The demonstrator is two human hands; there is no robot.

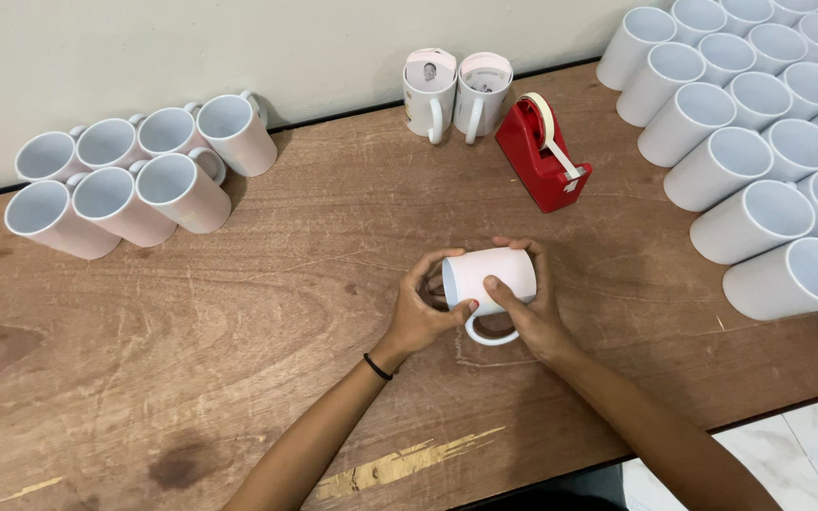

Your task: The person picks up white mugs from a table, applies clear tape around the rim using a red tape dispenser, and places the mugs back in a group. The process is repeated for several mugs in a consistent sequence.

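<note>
Both hands are gripping a white mug (488, 281) lying on its side on the tabletop (267, 284), its length running left to right. The left hand (425, 308) is curling over the open mouth; the right hand (527, 305) is wrapping the body, with the handle pointing toward the person.

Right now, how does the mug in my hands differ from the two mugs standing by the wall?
The held mug lies on its side between the left hand and right hand; the two wall mugs stand upright. The held mug's mouth is open; theirs hold rolled paper. All three are white with handles.
</note>
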